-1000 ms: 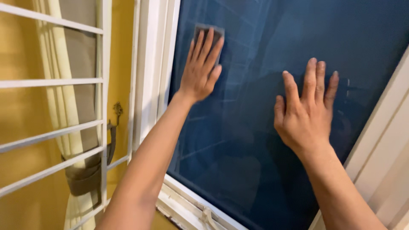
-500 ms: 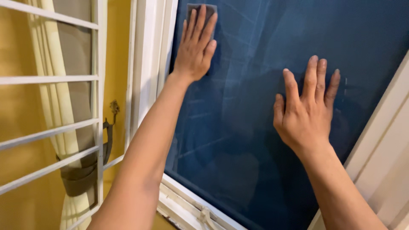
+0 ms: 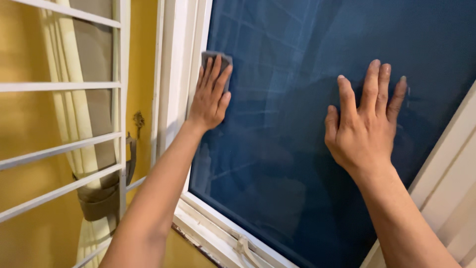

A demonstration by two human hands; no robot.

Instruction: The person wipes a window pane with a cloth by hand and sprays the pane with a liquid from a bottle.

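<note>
My left hand (image 3: 210, 95) lies flat on a small grey cleaning pad (image 3: 213, 56) and presses it against the dark blue window pane (image 3: 287, 164), right beside the white frame (image 3: 181, 79) at the pane's left edge. Only the pad's top strip shows above my fingertips. My right hand (image 3: 364, 124) rests flat on the glass further right, fingers spread and pointing up, with nothing in it. Faint streaks and grid-like smears cover the pane around both hands.
A white metal grille (image 3: 59, 149) crosses the left side in front of a yellow wall. A cream curtain (image 3: 79, 124) hangs there, gathered by a brown tieback (image 3: 99, 196). The white lower frame (image 3: 223, 235) runs diagonally below, and more white frame (image 3: 446, 164) borders the right.
My left hand slid the pad up the pane, then down and left to the frame's edge. My right hand stayed flat on the glass, barely shifting.
</note>
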